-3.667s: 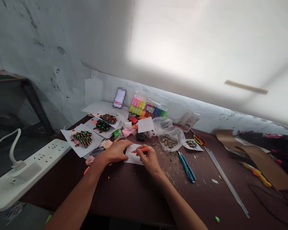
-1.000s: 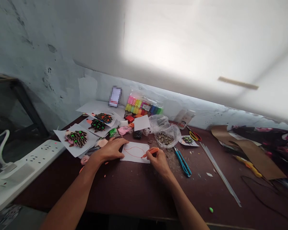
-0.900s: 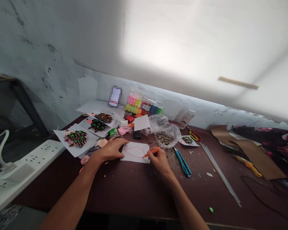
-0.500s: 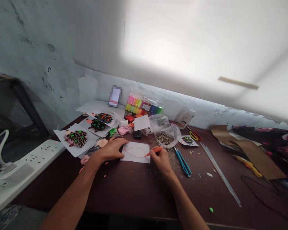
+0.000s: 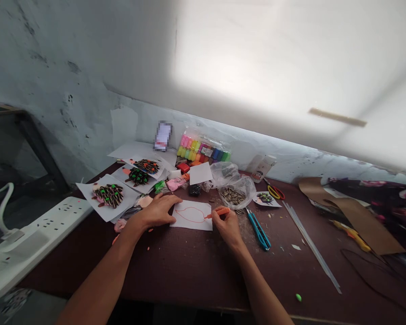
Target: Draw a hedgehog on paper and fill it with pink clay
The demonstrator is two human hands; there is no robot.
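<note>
A small white sheet of paper (image 5: 189, 223) lies flat on the dark red table, bearing an orange outline with a pointed left end. My left hand (image 5: 160, 210) rests at the paper's left side, fingers apart, the thumb on its edge. In my right hand (image 5: 226, 224) an orange marker (image 5: 218, 212) is gripped, its tip down at the right end of the outline. Just beyond sits an open plastic bag of sunflower seeds (image 5: 232, 196). A blue-handled tool (image 5: 259, 230) lies right of my right hand.
Seed-covered hedgehog figures (image 5: 108, 195) on paper lie at left beside a white power strip (image 5: 57, 234). Coloured clay packs (image 5: 203, 149) lean at the back. To the right are scissors (image 5: 274, 192), clear glue sticks (image 5: 311, 246), a yellow glue gun (image 5: 353, 234) and brown cardboard (image 5: 372, 223).
The marker tip has shifted slightly up along the right end of the outline. My left hand stays in place on the paper.
</note>
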